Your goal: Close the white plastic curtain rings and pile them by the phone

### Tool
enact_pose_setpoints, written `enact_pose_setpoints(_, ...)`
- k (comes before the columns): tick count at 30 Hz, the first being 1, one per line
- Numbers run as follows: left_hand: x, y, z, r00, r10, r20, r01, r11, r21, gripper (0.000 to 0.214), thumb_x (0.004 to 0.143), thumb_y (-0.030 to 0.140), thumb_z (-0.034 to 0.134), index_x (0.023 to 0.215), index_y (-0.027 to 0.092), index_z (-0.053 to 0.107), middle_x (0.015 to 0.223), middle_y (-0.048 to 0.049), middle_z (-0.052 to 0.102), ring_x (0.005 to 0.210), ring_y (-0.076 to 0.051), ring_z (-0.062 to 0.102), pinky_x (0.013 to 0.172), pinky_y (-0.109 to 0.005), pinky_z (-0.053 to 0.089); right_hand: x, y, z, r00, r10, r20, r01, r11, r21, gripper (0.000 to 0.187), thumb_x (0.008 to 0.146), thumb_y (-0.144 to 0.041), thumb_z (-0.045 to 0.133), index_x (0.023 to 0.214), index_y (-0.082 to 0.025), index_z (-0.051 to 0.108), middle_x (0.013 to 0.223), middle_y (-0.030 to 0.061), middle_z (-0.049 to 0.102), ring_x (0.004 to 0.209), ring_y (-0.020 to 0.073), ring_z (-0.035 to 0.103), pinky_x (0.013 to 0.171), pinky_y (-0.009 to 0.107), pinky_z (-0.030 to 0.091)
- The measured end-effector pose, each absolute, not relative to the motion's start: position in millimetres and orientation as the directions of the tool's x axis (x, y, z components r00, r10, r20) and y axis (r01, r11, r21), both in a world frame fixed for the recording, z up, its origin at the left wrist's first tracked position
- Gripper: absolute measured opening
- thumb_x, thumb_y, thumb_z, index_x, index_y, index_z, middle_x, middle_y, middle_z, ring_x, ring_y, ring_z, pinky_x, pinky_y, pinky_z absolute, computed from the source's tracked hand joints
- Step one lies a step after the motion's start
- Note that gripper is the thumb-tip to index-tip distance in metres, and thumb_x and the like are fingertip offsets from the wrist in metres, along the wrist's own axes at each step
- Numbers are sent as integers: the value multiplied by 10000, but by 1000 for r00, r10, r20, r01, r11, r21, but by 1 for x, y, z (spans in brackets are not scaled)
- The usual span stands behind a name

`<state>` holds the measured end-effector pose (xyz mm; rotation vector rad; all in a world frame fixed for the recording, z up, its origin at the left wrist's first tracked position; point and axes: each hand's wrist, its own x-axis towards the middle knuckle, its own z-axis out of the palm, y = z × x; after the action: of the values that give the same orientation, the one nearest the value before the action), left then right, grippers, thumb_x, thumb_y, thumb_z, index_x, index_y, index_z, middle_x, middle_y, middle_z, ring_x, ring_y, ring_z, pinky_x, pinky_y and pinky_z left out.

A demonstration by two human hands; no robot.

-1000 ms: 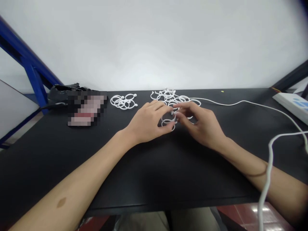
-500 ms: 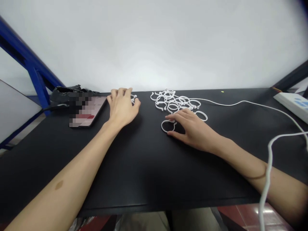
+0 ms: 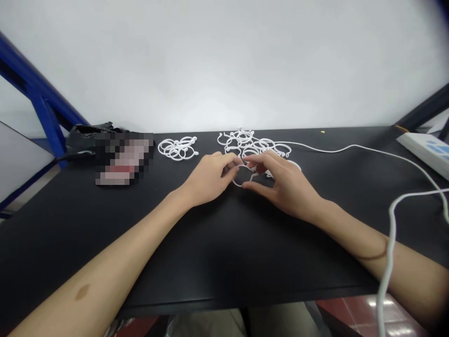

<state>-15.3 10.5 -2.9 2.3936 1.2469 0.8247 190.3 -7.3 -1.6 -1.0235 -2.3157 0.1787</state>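
Observation:
My left hand [image 3: 209,179] and my right hand [image 3: 280,183] meet at the middle of the black table [image 3: 210,243]. Both pinch one white plastic ring [image 3: 242,178] between them, the left hand on its left side, the right hand on its right. Just behind the hands lies a loose heap of white rings [image 3: 252,145]. A smaller cluster of white rings [image 3: 177,148] lies further left, apart from both hands.
A pixelated flat object [image 3: 122,158] lies at the left with a black bundle [image 3: 89,133] behind it. A white cable [image 3: 351,150] runs from the heap to the right, near a white power strip [image 3: 424,152]. A blue frame [image 3: 42,103] stands at the left.
My left hand has come back from the small ring cluster at the left to the middle and pinched the ring that my right hand held on the table.

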Motion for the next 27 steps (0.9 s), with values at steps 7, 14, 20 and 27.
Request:
enact_pose_setpoints(7, -17, 9, 2, 463, 826, 320, 666, -563, 490, 260, 947, 201, 446, 964, 234, 703, 782, 1, 708, 795, -184, 601, 733, -334, 470, 188, -9, 1, -534, 676, 508, 570, 732, -374, 190, 919, -221, 574, 1105, -225, 612, 934, 49, 638, 795, 163, 623, 739, 308, 521)
enact_pose_setpoints(14, -16, 6, 1, 473, 783, 404, 627, -621, 470, 365, 982, 432, 427, 1212, 221, 616, 1038, -28, 717, 953, -198, 609, 877, -359, 468, 189, -7, 1, -304, 811, 499, 671, 555, -492, 138, 888, -288, 611, 969, -194, 671, 796, 35, 697, 678, 158, 633, 641, 290, 513)
enact_pose_setpoints(20, -14, 7, -4, 559, 677, 479, 633, -722, 281, 269, 989, 276, 453, 1170, 208, 640, 1037, -26, 730, 914, -188, 626, 829, -341, 438, 186, -9, 1, -229, 883, 410, 660, 450, -601, 157, 864, -321, 638, 930, -186, 684, 753, 29, 711, 636, 151, 638, 606, 281, 507)
enact_pose_setpoints(27, -16, 11, -3, 522, 715, 465, 681, -677, 277, 252, 996, 223, 421, 1061, 202, 663, 817, -6, 727, 762, -173, 607, 755, -332, 428, 188, -10, 2, -422, 781, 461, 592, 622, -512, 219, 904, -255, 581, 1113, -226, 640, 936, 48, 687, 747, 157, 651, 708, 307, 543)
